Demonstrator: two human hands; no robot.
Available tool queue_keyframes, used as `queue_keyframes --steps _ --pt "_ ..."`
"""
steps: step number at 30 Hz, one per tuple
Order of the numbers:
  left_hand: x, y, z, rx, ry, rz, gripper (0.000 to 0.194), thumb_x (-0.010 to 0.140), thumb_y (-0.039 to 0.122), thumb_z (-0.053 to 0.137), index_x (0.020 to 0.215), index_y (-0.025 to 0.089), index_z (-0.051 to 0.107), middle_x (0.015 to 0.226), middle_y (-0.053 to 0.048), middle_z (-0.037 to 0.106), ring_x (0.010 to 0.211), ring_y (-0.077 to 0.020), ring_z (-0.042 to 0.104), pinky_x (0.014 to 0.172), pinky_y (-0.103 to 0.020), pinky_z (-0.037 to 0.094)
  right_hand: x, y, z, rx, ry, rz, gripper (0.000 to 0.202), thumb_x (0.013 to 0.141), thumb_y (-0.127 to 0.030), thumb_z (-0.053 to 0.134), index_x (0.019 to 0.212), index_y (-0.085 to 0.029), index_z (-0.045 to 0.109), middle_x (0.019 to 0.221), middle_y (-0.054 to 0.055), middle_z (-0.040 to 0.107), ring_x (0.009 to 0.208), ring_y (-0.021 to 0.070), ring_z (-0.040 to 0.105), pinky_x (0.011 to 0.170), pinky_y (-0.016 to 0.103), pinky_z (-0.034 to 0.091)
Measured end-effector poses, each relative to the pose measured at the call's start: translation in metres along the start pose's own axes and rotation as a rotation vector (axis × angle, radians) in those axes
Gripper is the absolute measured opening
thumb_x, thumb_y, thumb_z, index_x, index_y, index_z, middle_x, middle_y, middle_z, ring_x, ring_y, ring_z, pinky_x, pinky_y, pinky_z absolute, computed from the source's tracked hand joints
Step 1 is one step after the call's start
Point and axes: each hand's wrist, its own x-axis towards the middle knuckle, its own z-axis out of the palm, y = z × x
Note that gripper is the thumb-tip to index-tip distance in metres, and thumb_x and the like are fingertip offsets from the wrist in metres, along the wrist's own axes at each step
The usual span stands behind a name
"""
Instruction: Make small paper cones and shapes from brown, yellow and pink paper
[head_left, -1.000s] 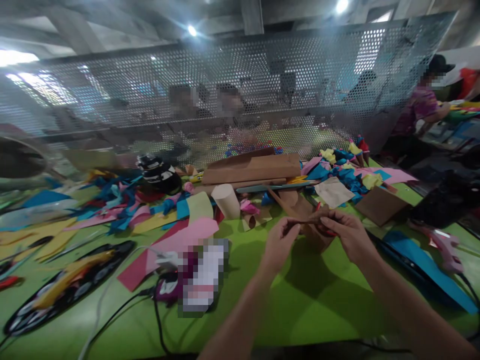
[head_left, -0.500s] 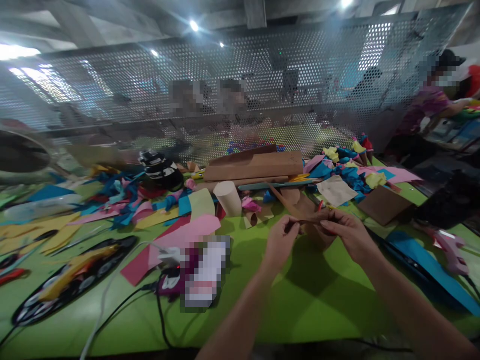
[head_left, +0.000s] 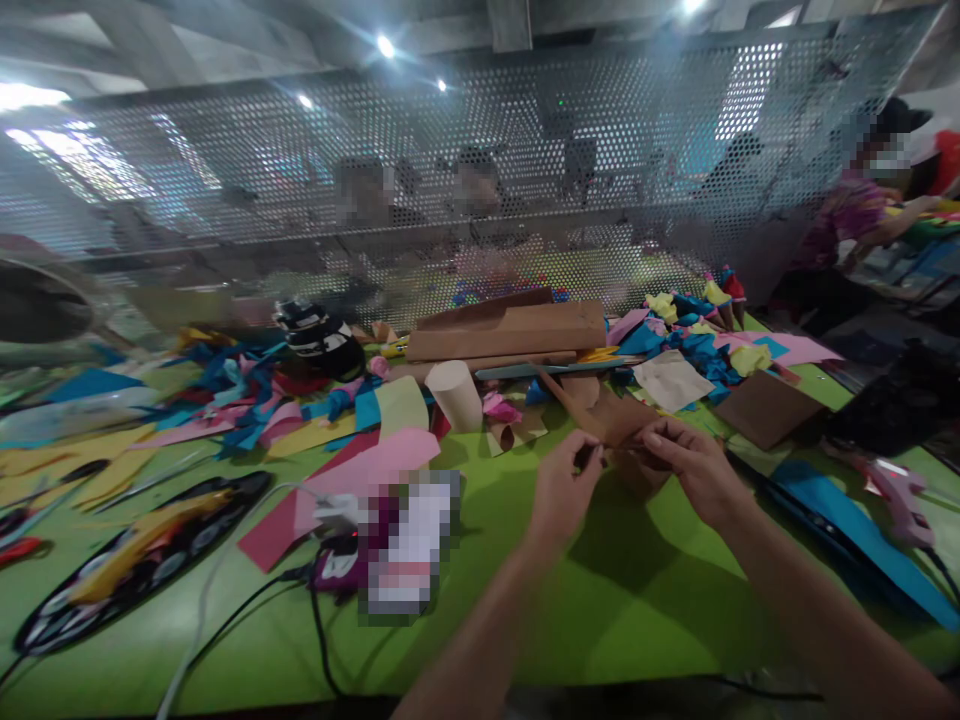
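Observation:
A piece of brown paper (head_left: 616,418) is held up between my two hands above the green table (head_left: 600,620). My left hand (head_left: 566,480) pinches its left edge with thumb and fingers. On the other side my right hand (head_left: 694,465) has its thumb and fingers closed on the paper's right edge. The paper looks bent, and one strip of it points up to the left. Behind it stands a white roll (head_left: 455,396), with a crumpled pink paper piece (head_left: 501,408) beside it.
A phone (head_left: 412,545) and a power strip (head_left: 341,562) with cables lie left of my hands. A pink glue gun (head_left: 896,495) and blue paper (head_left: 862,530) are at the right. Coloured paper scraps and brown sheets (head_left: 510,330) line the back before a perforated metal screen (head_left: 450,130).
The brown paper has tilted so more of its flat face shows. My right hand has shifted slightly, and the small red thing near its fingertips no longer shows.

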Motion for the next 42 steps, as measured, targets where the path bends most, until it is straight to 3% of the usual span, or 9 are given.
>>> queue_keyframes --steps 3,12,19,23,27,31,36,42 --pt "0.001 -0.001 0.000 -0.116 0.020 -0.070 0.013 0.093 0.026 0.056 0.083 0.019 0.060 0.076 0.000 0.061 0.074 -0.0146 0.057 0.068 -0.024 0.041 0.000 0.002 0.001 -0.079 -0.003 -0.043 0.040 0.061 -0.042 0.093 0.088 -0.021 0.074 0.087 0.004 0.073 0.077 0.0186 0.064 0.066 0.029 0.050" --pt "0.006 -0.003 0.004 -0.440 -0.024 -0.190 0.018 0.088 0.029 0.062 0.099 0.016 0.068 0.089 -0.007 0.072 0.083 -0.0175 0.067 0.075 -0.029 0.052 0.002 0.007 0.002 -0.129 0.069 -0.099 0.037 0.063 -0.047 0.091 0.076 -0.020 0.069 0.073 0.001 0.068 0.067 0.0163 0.058 0.059 0.028 0.044" --pt "0.006 -0.010 0.006 -0.465 0.004 -0.187 0.016 0.084 0.029 0.069 0.092 0.015 0.069 0.082 -0.005 0.072 0.077 -0.0167 0.068 0.072 -0.029 0.054 0.000 0.008 0.003 -0.142 0.079 -0.113 0.035 0.069 -0.048 0.087 0.075 -0.021 0.068 0.071 0.001 0.066 0.066 0.0166 0.057 0.060 0.029 0.043" --pt "0.003 -0.012 0.008 -0.348 0.034 -0.110 0.016 0.088 0.026 0.066 0.098 0.016 0.072 0.089 -0.007 0.074 0.080 -0.0177 0.069 0.075 -0.030 0.055 0.000 0.011 0.003 -0.110 0.100 -0.081 0.035 0.069 -0.049 0.087 0.075 -0.022 0.066 0.067 0.000 0.065 0.059 0.0159 0.055 0.055 0.028 0.041" --pt "0.000 -0.010 0.007 -0.174 0.045 0.060 0.022 0.094 0.024 0.060 0.109 0.020 0.075 0.102 -0.008 0.076 0.090 -0.0191 0.069 0.081 -0.031 0.055 0.002 0.012 0.003 -0.059 0.079 -0.076 0.033 0.068 -0.047 0.087 0.076 -0.022 0.067 0.070 0.000 0.067 0.063 0.0170 0.059 0.059 0.029 0.045" --pt "-0.001 -0.005 0.004 -0.053 0.027 0.210 0.028 0.097 0.017 0.055 0.113 0.023 0.076 0.101 -0.007 0.077 0.092 -0.0188 0.068 0.084 -0.031 0.053 0.003 0.012 0.000 0.005 0.059 -0.038 0.028 0.070 -0.043 0.086 0.074 -0.021 0.070 0.070 0.001 0.068 0.063 0.0157 0.059 0.061 0.027 0.045" --pt "-0.004 -0.004 0.003 0.086 0.014 0.287 0.036 0.096 0.011 0.052 0.121 0.025 0.074 0.107 -0.008 0.076 0.098 -0.0209 0.067 0.089 -0.034 0.053 0.006 0.013 -0.003 0.070 0.053 -0.011 0.024 0.070 -0.041 0.086 0.078 -0.020 0.074 0.073 0.002 0.070 0.064 0.0160 0.061 0.060 0.027 0.046" --pt "-0.006 -0.006 0.004 0.246 0.017 0.393 0.036 0.096 0.015 0.054 0.127 0.025 0.070 0.109 -0.010 0.074 0.100 -0.0227 0.066 0.089 -0.036 0.054 0.005 0.010 -0.002 0.150 0.069 0.032 0.022 0.068 -0.037 0.087 0.073 -0.020 0.074 0.072 0.003 0.071 0.062 0.0151 0.061 0.057 0.026 0.045"
